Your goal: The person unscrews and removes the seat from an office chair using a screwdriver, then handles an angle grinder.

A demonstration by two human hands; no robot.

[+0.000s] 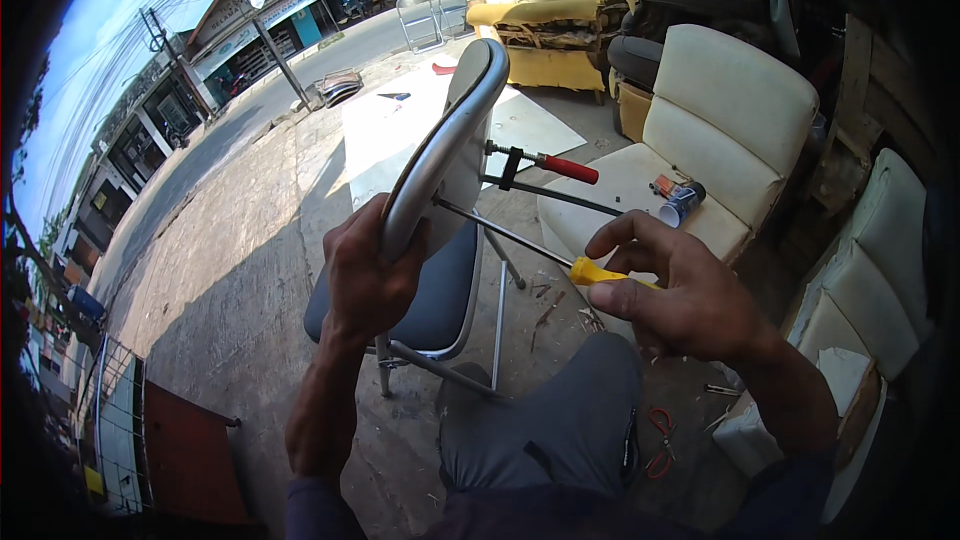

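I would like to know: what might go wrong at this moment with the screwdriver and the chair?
The tip of the yellow-handled screwdriver meets the chair back near the left hand; a slip might hurt those fingers. The right hand seems to hold the handle mostly with its fingertips, so it may twist loose. The red-handled clamp sticks out nearby and could be bumped.

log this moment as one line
left hand: gripping silver metal chair-back frame | right hand: holding yellow-handled screwdriver, shaft toward frame | nearby: red-handled black metal clamp
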